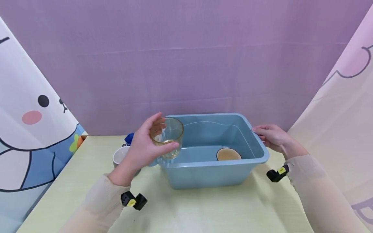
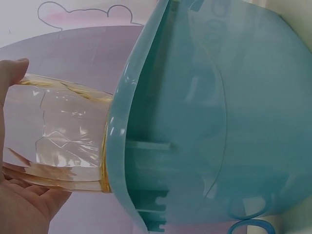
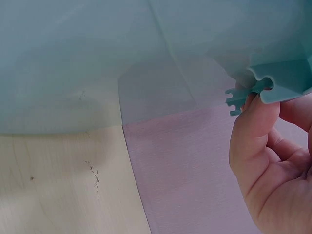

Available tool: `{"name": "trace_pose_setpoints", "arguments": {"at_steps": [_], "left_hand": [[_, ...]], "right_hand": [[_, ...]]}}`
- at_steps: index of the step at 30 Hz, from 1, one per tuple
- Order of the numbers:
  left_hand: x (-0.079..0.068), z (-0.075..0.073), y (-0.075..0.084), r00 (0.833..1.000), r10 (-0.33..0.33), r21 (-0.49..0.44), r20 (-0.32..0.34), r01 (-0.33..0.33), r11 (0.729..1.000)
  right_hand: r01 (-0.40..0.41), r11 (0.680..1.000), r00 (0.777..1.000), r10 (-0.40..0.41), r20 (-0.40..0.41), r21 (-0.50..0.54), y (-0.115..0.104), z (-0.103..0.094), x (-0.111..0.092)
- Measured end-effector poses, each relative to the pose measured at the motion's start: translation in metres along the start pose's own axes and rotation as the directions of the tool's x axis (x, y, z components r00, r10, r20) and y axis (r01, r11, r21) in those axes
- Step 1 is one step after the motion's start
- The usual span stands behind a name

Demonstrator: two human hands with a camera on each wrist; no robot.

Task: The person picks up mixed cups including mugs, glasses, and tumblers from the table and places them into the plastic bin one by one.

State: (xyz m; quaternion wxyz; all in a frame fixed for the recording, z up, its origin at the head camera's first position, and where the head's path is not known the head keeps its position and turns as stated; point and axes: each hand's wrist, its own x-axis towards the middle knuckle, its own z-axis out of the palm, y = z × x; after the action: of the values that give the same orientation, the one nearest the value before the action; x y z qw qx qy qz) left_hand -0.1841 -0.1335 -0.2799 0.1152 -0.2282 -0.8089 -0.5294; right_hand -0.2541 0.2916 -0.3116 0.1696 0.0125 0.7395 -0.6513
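My left hand (image 1: 147,144) grips a clear glass cup (image 1: 175,142) with an amber rim, thumb on one side and fingers on the other. The cup overlaps the left rim of a blue plastic basin (image 1: 204,174) in the head view. From the left wrist, the glass cup (image 2: 73,136) appears right at the basin's edge (image 2: 119,126). At the basin's right end, my right hand (image 1: 272,137) holds the rim, its fingers curled under the lip (image 3: 287,80). Inside the basin is a tan bowl-like piece with a dark rim (image 1: 228,154), partly hidden by the front wall.
A white and grey mug (image 1: 120,156) stands left of the basin, partly behind my left hand. Beyond it is a dark blue object (image 1: 129,138), mostly hidden. The pale wooden table (image 1: 198,210) meets a purple cloth (image 1: 186,64) behind. Printed curtains hang on both sides.
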Motion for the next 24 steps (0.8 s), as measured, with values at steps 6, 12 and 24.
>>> {"name": "trace_pose_setpoints", "arguments": {"at_steps": [6,12,24], "left_hand": [[0.002,0.006,-0.001,1.0,-0.002,-0.015,0.022,0.002,1.0],[0.004,0.016,-0.003,0.999,-0.02,-0.015,0.04,0.021,1.0],[0.006,0.035,-0.009,0.998,0.009,-0.052,0.069,-0.005,0.999]], "right_hand": [[0.0,1.0,1.0,0.0,0.003,0.01,0.001,0.0,0.001],[0.006,1.0,1.0,-0.006,0.01,0.013,0.002,-0.001,0.001],[0.002,1.0,1.0,-0.002,0.001,0.015,0.002,-0.001,0.0]]}}
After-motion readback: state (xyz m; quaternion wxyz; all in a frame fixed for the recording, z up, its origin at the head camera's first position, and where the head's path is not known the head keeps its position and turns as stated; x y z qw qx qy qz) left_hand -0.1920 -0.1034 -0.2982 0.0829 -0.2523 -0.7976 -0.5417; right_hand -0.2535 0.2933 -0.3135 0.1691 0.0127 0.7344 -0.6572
